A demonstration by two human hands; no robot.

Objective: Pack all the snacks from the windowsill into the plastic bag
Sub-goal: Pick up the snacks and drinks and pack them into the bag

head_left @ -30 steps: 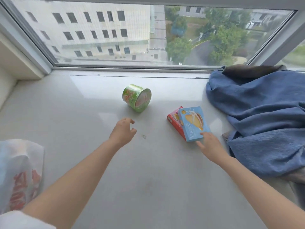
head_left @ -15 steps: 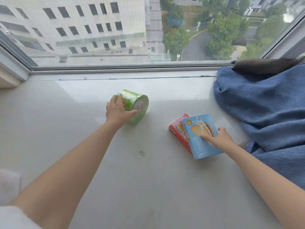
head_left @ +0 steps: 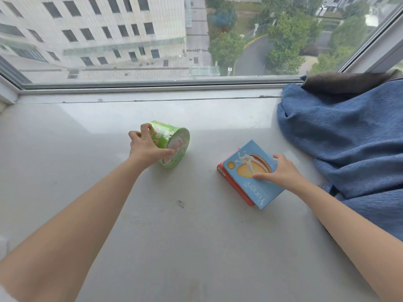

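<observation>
Grey windowsill (head_left: 196,247), left grip (head_left: 146,147) grasping green cup (head_left: 172,142), right grip (head_left: 281,173) grasping blue box (head_left: 246,168)

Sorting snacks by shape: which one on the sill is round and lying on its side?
The green tub, gripped by the left hand. The blue box and red box are flat and rectangular.

I see a glossy, film-wrapped green tub (head_left: 172,142) and a smooth blue cardboard box (head_left: 250,168) stacked on a red one (head_left: 233,184). The sill (head_left: 174,236) looks like pale, smooth stone with a dull sheen. The blue cloth (head_left: 344,136) is matt, coarse-woven and ribbed.
</observation>
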